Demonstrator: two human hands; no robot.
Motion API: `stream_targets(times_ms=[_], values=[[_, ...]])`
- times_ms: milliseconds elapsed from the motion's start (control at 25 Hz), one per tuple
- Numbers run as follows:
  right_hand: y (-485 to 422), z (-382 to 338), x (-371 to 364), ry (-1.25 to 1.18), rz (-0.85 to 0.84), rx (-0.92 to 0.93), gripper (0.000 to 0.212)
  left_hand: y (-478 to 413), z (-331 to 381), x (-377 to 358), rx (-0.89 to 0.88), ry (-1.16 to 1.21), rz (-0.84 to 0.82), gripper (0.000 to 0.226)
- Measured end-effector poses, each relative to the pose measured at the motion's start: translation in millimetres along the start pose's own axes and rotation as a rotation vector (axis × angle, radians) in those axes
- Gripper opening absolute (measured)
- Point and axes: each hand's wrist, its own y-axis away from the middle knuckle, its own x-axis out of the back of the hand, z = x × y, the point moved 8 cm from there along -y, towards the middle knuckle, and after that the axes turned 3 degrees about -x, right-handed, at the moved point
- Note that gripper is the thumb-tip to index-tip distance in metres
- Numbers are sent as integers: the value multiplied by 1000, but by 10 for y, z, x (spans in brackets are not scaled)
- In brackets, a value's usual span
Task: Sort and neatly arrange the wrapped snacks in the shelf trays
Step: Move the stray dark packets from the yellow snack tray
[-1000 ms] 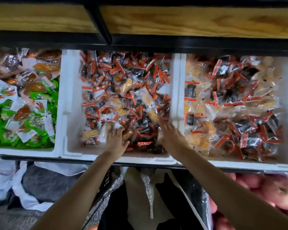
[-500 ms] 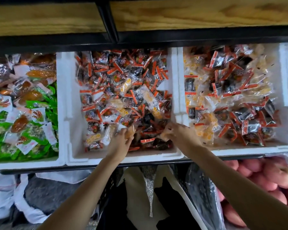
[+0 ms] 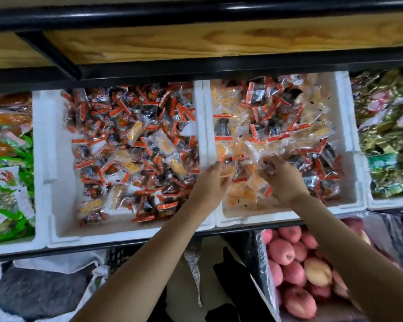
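At the front-left corner of the right foam tray (image 3: 342,112), a clump of yellow snack packets (image 3: 242,196) in clear wrap lay between both hands, on top of mixed red-striped dark packets. Left hand (image 3: 209,182) had fingers curled round the clump's left edge, just beside the tray's dividing wall. Right hand (image 3: 286,180) was on the clump's right side with fingers bent down into the pile; too blurred to tell whether it gripped a packet. Half a second earlier both hands were in the middle foam tray (image 3: 47,140), at its front-right corner; they had since crossed the wall into the right tray. Middle tray was left full of red-striped packets with a few yellow ones. Green-wrapped snacks (image 3: 9,163) were in the tray at far left and gold-green packets (image 3: 386,135) at far right. Apples (image 3: 289,252) sat below the shelf.
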Motion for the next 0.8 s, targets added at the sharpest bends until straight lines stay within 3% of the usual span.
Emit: stream_targets(times_ms=[200, 400, 520, 640, 800], values=[[-47, 147, -75, 70, -131, 22, 33, -96, -21, -481, 56, -92, -150, 33], [163, -250, -191, 165, -35, 298, 45, 248, -48, -136, -41, -190, 80, 38], [359, -666, -454, 166, -108, 436, 43, 676, -568, 224, 64, -219, 138, 35], [362, -1072, -772, 130, -171, 457, 46, 1034, -1287, 672, 188, -296, 213, 35], [149, -1433, -1253, -43, -206, 297, 55, 1277, -2132, 1105, 456, -364, 132, 50]])
